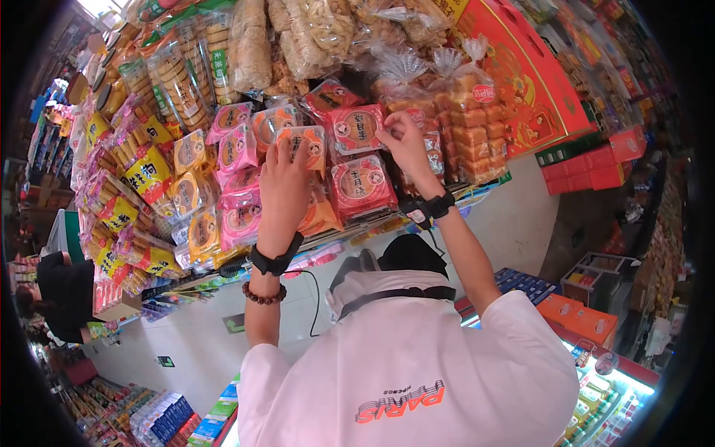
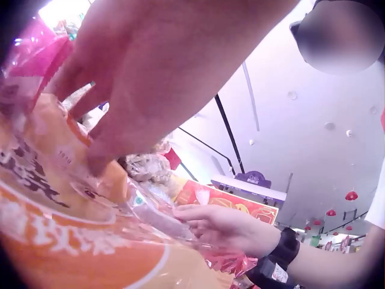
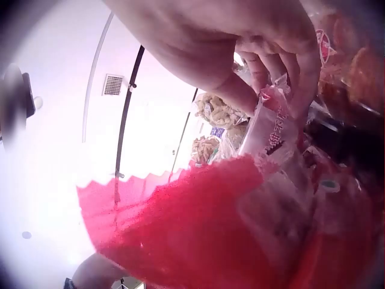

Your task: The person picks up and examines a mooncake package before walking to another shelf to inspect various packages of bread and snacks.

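In the head view my left hand (image 1: 287,190) reaches over an orange-and-white pastry packet (image 1: 307,141), fingers bent at its upper left side. Close up, the thumb and fingers of the left hand (image 2: 132,90) grip the edge of this orange packet (image 2: 78,241). To its right, my right hand (image 1: 410,145) pinches the right edge of a red square pastry packet (image 1: 356,128). The right wrist view has the thumb and fingers of the right hand (image 3: 240,54) holding the packet's crimped wrapper end (image 3: 274,117). Another red packet (image 1: 363,184) lies just below.
Pink packets (image 1: 237,149) and yellow packets (image 1: 190,197) stack to the left, beside bagged sticks (image 1: 145,179). Bags of small bread (image 1: 477,127) stand right, near a red gift box (image 1: 532,89). Large snack bags (image 1: 313,33) fill the back. A cable (image 1: 316,298) hangs below the left wrist.
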Demonstrator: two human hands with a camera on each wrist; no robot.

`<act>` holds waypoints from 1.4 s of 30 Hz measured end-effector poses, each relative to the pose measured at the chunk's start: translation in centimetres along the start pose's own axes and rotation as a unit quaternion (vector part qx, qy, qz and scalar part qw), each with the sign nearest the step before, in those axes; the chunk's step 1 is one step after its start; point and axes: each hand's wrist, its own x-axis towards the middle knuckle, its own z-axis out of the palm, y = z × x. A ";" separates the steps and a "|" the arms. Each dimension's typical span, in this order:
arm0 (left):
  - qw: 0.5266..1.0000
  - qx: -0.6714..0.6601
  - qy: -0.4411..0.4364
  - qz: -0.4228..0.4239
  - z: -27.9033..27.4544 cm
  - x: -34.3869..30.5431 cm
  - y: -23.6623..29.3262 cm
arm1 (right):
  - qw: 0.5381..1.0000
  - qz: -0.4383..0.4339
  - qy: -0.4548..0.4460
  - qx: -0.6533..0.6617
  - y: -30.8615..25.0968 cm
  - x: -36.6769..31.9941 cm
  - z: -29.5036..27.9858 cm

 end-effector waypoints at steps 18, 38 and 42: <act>0.996 0.045 0.071 -0.035 0.5 -2.6 -0.3 | 0.988 0.011 -0.063 -0.143 -1.3 -0.6 1.2; 0.992 -0.093 0.004 -0.090 -5.4 -7.6 -7.9 | 0.946 -0.170 -0.110 -0.251 -11.3 -7.0 2.7; 0.992 -0.063 0.015 -0.109 -5.9 -8.3 -8.2 | 0.928 -0.225 -0.149 -0.256 -12.1 -8.8 4.9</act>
